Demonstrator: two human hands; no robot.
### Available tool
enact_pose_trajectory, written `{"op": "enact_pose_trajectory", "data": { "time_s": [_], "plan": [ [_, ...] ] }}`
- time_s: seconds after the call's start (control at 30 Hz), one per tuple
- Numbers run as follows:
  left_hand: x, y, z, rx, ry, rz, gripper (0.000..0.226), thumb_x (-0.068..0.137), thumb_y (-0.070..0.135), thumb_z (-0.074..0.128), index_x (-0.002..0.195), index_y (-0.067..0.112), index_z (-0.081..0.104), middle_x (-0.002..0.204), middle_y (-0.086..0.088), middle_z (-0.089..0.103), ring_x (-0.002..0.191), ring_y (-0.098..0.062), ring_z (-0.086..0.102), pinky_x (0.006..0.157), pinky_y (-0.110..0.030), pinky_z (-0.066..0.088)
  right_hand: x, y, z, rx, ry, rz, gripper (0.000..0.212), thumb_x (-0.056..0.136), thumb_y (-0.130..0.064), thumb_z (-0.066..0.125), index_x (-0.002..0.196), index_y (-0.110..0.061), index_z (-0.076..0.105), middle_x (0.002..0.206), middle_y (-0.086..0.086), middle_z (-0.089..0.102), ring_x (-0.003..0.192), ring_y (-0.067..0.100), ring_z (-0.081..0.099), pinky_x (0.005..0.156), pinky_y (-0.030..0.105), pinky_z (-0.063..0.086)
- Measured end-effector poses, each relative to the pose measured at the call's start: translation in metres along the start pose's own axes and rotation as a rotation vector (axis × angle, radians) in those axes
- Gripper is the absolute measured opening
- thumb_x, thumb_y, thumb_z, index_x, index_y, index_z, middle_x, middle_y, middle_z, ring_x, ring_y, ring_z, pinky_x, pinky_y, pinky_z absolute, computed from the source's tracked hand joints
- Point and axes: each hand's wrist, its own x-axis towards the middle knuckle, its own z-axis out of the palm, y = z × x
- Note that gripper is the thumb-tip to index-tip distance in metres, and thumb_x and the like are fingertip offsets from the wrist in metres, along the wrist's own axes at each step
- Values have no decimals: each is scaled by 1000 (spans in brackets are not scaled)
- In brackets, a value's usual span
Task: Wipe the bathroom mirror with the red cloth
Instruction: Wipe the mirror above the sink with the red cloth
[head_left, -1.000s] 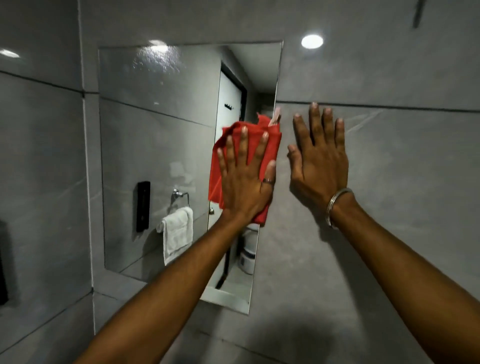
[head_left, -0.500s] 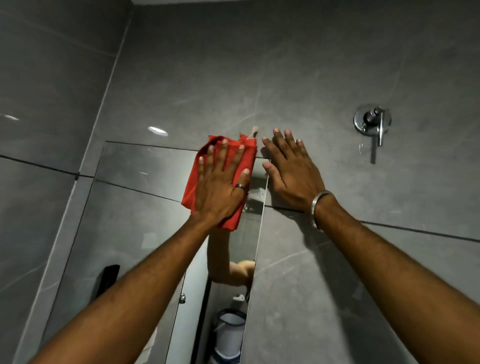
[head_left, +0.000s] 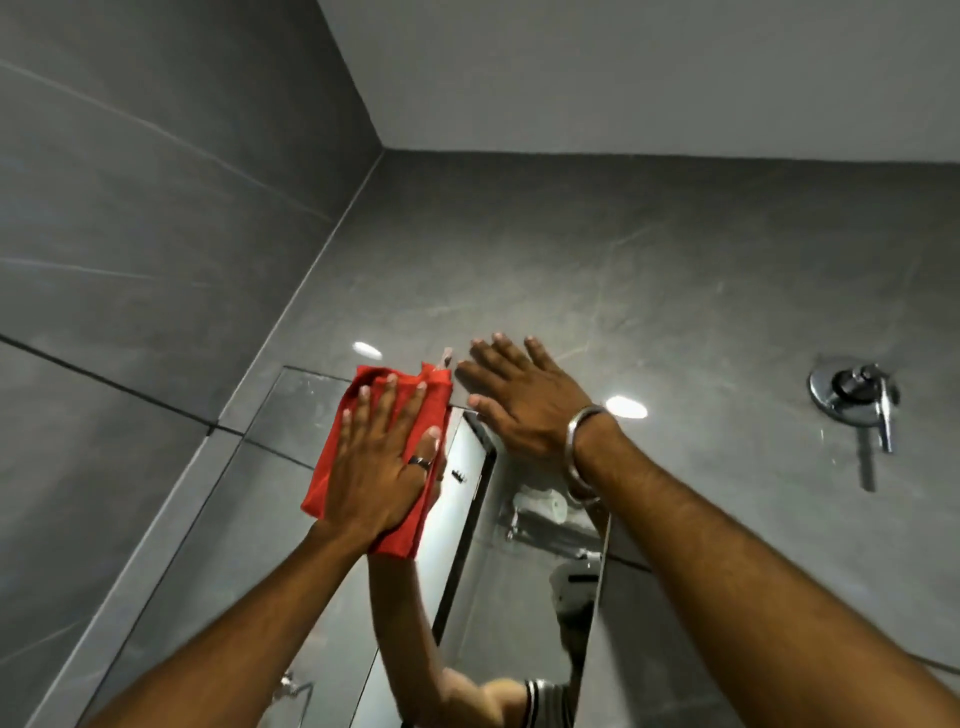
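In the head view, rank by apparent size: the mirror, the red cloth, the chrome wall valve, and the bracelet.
1. mirror, by far the largest
2. red cloth, partly hidden under the left hand
3. chrome wall valve
4. bracelet, though it is nearer the camera, so that is less sure

head view, tilted upward, near mirror (head_left: 291, 415)

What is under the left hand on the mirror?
The red cloth lies under the left hand, pressed flat near the top edge of the mirror. The glass behind the cloth is covered, so its state cannot be seen.
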Motion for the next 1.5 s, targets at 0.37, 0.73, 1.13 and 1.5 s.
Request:
{"op": "enact_pose_trajectory", "data": {
  "time_s": [0.37,0.73,1.13,1.5],
  "plan": [
    [17,-88,-35,-21,-47,-131,72,95,57,12,152,29,-23,169,5,-19,157,-18,-22,132,-48,-9,103,-29,28,-76,67,-94,73,101,-70,-3,166,-40,6,177,-8,-3,164,18,-11,123,45,-20],
    [23,-121,-42,9,-91,-113,68,96,58,9,153,37,-22,170,6,-22,158,-20,-23,131,-49,-10,116,-44,32,-136,126,-70,72,102,-69,-3,167,-39,5,177,-6,-2,165,22,-6,125,51,-18],
    [-88,-142,-40,38,-115,-56,70,100,59,14,163,32,-4,174,1,-10,160,-23,-18,131,-54,-5,27,-151,50,-55,43,-124,85,94,-69,-11,168,-33,8,178,1,-2,166,25,-7,133,56,-7],
    [-270,-181,-34,62,-185,-227,71,104,60,15,164,23,9,175,-8,4,162,-31,-4,128,-64,5,-100,-252,109,-16,136,-187,78,104,-69,13,169,-26,16,178,9,2,166,34,4,129,60,-1]
  ]
}}
